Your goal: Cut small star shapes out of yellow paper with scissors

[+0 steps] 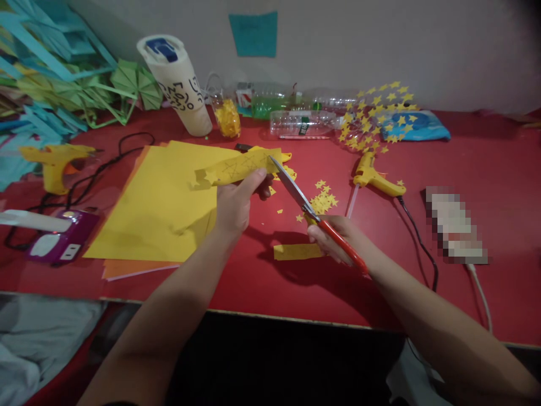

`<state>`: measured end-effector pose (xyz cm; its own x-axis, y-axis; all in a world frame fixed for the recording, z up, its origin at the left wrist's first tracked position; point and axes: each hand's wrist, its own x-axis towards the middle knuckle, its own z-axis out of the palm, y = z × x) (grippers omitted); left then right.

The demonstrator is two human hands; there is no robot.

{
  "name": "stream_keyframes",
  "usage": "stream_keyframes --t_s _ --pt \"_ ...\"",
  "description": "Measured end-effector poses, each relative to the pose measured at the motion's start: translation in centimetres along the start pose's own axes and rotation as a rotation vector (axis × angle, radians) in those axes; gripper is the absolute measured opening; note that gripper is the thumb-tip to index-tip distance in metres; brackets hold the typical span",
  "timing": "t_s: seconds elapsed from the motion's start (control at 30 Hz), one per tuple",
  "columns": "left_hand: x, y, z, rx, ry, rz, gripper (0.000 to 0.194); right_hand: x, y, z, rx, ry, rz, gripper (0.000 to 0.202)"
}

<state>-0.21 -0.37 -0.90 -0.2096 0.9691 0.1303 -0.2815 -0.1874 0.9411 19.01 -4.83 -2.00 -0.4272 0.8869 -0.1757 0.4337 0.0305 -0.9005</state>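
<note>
My left hand (236, 200) pinches a yellow paper strip (240, 168) between thumb and fingers. Star outlines are drawn along the strip, and its left end is cut into jagged shapes. In my right hand (333, 237) is a pair of scissors (315, 211) with red handles, its blade tips touching the strip near its right end. Below them, a second yellow strip (296, 251) lies on the red table (262, 293), partly behind my right hand. Small cut-out paper stars (323, 200) form a loose pile just beyond the scissors.
Yellow sheets (147, 203) lie on orange ones at the left. Yellow glue guns rest on both sides, one (59, 163) left, another (376, 177) right, with black cords. A tall cup (177, 84), plastic bottles (304, 121) and a purple power strip (63, 237) stand or lie around. A phone (456, 225) is right.
</note>
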Motion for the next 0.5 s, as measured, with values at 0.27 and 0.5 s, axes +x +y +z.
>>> stream_keyframes --t_s 0.27,0.5 --pt "0.01 0.01 -0.10 0.056 0.004 0.005 0.014 -0.11 0.01 -0.04 0.003 0.009 0.012 0.057" --pt "0.08 0.08 0.04 0.014 0.012 0.016 0.012 -0.11 -0.16 -0.05 -0.003 0.016 0.008 0.060"
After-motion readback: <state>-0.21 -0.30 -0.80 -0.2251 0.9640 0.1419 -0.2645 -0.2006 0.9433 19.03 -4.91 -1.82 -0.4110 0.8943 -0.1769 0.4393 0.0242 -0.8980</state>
